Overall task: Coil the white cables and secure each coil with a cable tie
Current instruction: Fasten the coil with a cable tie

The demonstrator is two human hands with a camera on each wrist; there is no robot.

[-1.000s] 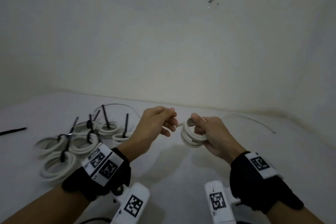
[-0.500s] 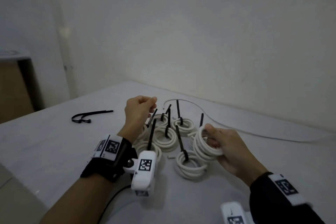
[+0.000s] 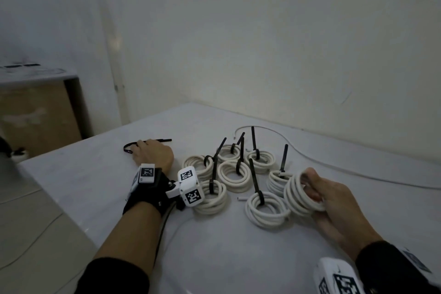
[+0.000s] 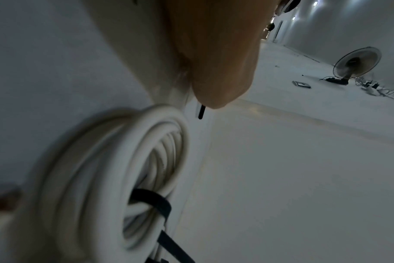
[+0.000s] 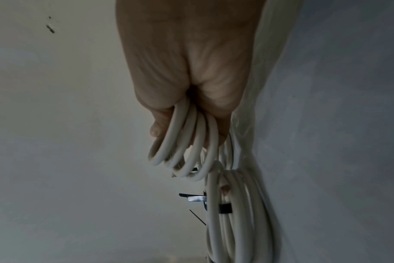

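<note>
The right hand (image 3: pixel 334 200) has thumb and fingers curled round the loops of a fresh coil (image 3: pixel 299 194), holding it upright just above the table (image 3: pixel 71 188), likely so the untied turns cannot spring apart; the left hand (image 3: pixel 152 156) lies knuckles-up on the loose black cable ties (image 3: pixel 133 145) at the far left, its fingertips hidden beneath it, so I cannot tell whether they have pinched one. Between the hands sit the finished coils (image 3: pixel 235 175), clustered with tie tails standing up, and one uncoiled white cable (image 3: pixel 334 167) trails behind, judged the next to wind
</note>
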